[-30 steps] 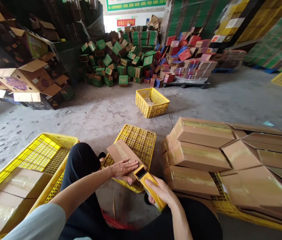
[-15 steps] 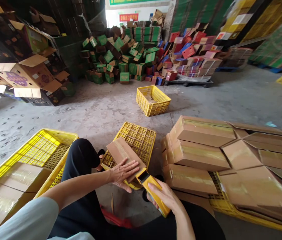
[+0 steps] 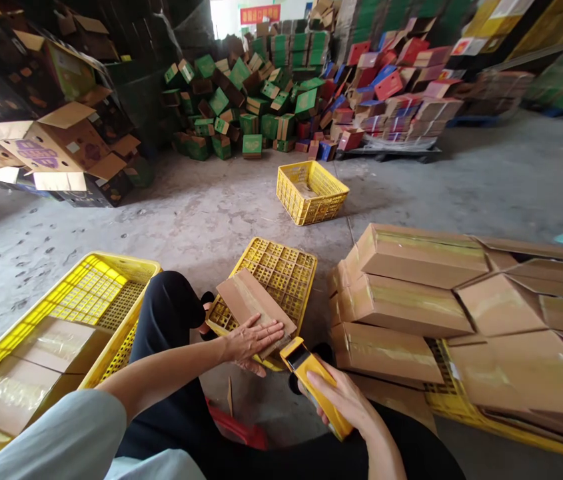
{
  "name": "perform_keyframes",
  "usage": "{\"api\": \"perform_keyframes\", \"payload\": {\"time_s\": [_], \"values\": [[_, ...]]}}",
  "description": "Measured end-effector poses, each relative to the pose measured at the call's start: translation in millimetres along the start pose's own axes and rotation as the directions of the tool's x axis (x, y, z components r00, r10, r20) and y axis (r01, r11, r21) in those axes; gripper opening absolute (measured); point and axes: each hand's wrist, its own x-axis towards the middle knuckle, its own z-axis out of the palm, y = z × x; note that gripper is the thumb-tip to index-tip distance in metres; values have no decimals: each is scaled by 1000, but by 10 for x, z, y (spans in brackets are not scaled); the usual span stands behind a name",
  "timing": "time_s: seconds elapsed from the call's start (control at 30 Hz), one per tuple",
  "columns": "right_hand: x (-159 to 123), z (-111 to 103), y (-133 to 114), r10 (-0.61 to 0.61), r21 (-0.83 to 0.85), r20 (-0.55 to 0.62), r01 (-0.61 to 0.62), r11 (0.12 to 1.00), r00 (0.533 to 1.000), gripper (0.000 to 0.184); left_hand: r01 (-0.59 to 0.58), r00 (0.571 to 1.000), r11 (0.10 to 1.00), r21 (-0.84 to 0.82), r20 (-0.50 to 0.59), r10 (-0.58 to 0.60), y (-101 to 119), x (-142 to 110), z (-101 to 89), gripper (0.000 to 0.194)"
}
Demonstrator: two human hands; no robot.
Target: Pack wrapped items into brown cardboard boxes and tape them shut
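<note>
The left hand (image 3: 251, 340) lies flat on a cardboard box (image 3: 246, 293), its fingers straight and slightly apart, the thumb spread away, pressing rather than grasping. The box rests at a slant on a yellow crate (image 3: 284, 267) with its gridded face up, between the person's knees, and a strip of clear tape runs along its top. The right hand (image 3: 344, 397) has its fingers clamped around a yellow tape dispenser (image 3: 314, 377), whose front end is at the near end of the box; whether the two touch, I cannot tell. To the right stand stacked boxes (image 3: 411, 297), taped along their seams. To the left, a long crate (image 3: 128, 257) holds more taped boxes (image 3: 56, 343). Ahead, a smaller crate (image 3: 311, 208) sits on the concrete floor (image 3: 186, 220).
</note>
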Motion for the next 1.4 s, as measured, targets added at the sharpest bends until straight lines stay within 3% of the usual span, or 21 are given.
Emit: {"api": "perform_keyframes", "payload": {"time_s": [0.3, 0.63, 1.0, 1.2, 1.3, 1.4], "values": [[43, 44, 120, -15, -13, -31, 14, 1000, 999, 78, 28, 1000, 999, -32, -11, -28, 60, -21, -25, 112], [122, 135, 16, -23, -52, -33, 21, 998, 999, 67, 29, 999, 999, -40, -13, -30, 88, -6, -46, 105], [229, 118, -11, 39, -101, -55, -44, 994, 998, 78, 11, 1000, 992, -124, -19, -14, 55, 33, -33, 102], [213, 162, -45, 40, -87, -83, -47, 995, 996, 79, 34, 993, 977, -212, -104, -57, 55, 59, -24, 98], [193, 194, -66, 48, -81, -104, -57, 995, 993, 76, 149, 955, 952, -269, -211, -209, -88, 49, -102, 94], [162, 222, -89, 25, -69, -119, -33, 997, 993, 77, 394, 834, 870, -297, -281, -474, -416, -33, -268, 83]]}}
